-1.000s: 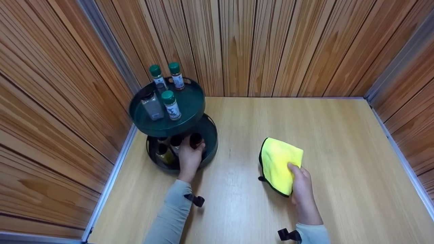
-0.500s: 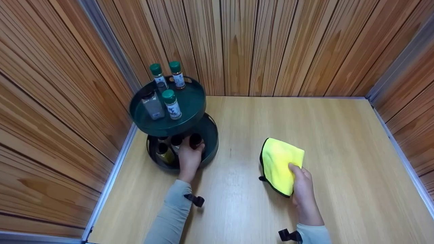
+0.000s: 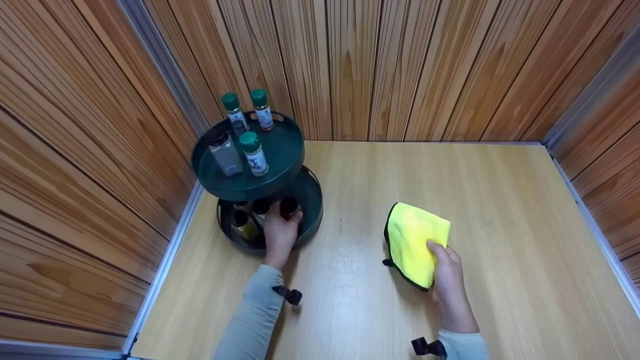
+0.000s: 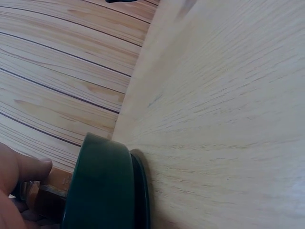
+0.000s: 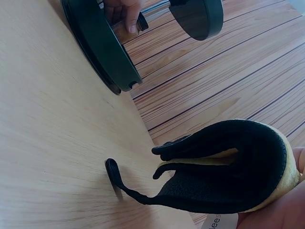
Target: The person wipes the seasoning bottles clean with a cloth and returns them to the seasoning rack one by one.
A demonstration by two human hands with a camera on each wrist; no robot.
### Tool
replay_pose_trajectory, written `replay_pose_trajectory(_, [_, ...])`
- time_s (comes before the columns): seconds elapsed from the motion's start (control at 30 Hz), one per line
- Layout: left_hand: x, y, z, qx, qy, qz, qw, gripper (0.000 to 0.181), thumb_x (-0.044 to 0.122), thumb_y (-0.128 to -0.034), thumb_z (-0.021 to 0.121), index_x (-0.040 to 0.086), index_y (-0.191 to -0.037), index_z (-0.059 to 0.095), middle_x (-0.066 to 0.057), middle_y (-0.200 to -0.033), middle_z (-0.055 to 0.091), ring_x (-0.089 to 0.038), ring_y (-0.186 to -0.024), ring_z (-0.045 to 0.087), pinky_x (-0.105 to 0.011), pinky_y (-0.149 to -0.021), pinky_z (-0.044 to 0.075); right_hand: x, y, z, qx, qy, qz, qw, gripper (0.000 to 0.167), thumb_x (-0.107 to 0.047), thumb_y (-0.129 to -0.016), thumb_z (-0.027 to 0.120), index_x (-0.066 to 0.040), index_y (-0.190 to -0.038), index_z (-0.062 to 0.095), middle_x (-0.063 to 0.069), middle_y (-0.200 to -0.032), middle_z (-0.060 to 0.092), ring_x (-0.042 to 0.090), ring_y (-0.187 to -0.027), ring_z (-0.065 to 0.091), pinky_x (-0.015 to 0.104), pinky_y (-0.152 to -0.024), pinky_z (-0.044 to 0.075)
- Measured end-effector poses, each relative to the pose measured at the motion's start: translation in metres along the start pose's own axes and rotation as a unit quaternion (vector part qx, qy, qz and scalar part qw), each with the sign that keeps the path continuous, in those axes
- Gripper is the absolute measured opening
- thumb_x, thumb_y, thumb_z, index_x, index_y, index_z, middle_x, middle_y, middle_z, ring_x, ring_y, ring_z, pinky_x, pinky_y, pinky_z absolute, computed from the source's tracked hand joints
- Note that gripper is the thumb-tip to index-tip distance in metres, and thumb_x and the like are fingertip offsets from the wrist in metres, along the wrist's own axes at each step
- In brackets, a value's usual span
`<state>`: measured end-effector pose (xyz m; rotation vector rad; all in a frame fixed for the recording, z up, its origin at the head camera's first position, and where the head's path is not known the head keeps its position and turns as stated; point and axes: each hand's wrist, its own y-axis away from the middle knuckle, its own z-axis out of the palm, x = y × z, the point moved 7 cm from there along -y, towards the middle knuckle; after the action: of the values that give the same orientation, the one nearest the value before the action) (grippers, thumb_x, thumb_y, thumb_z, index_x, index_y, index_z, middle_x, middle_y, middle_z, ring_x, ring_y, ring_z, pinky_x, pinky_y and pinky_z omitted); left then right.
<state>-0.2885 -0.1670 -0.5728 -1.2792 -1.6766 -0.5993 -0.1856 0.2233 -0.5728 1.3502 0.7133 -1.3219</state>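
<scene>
My left hand [image 3: 280, 232] reaches into the lower tray [image 3: 313, 212] of a dark green two-tier round rack, at the left of the head view. It grips a jar with a dark cap [image 3: 288, 206]; in the right wrist view the thumb lies against this jar's brownish side [image 5: 125, 35]. Other dark-capped jars stand beside that hand, one of them yellowish [image 3: 245, 227]. To the right, my right hand [image 3: 447, 272] holds a folded yellow cloth [image 3: 412, 245] with black edging above the table. Seen from the right wrist, the cloth's black inner side [image 5: 214, 186] shows, with a loop hanging down.
On the upper tray [image 3: 282, 162] stand three green-capped spice bottles, one in front [image 3: 255, 157], and a dark-capped grey jar [image 3: 226, 157]. Wood-panelled walls [image 3: 380, 70] enclose the wooden table [image 3: 350, 300] at the back and both sides. The rack stands near the left wall.
</scene>
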Motion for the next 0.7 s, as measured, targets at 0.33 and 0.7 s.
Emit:
replay_pose_trajectory(0.33, [-0.002,0.003,0.005,-0.003,0.0,-0.003,1.0,0.049,0.018,-0.0901,0.079,0.011,-0.135,0.06,-0.007,-0.138,0.061,-0.025,-0.129,0.055,-0.046,-0.114,0.041,-0.01,0.0,0.003,-0.021,0.004,-0.022,0.9995,0.03,-0.024,-0.108,0.047,0.004,-0.109,0.057,0.004,-0.082,0.069,0.018,-0.072,0.068,0.032,-0.064,0.057])
replay_pose_trajectory(0.7, [0.007,0.003,-0.004,-0.011,-0.002,0.003,0.9999,0.053,0.017,-0.09,0.079,0.01,-0.137,0.056,-0.008,-0.139,0.059,-0.025,-0.131,0.054,-0.046,-0.114,0.042,-0.017,-0.004,-0.001,-0.014,0.015,-0.028,0.9994,0.031,-0.024,-0.108,0.048,0.005,-0.112,0.057,0.002,-0.083,0.069,0.017,-0.074,0.068,0.031,-0.066,0.057])
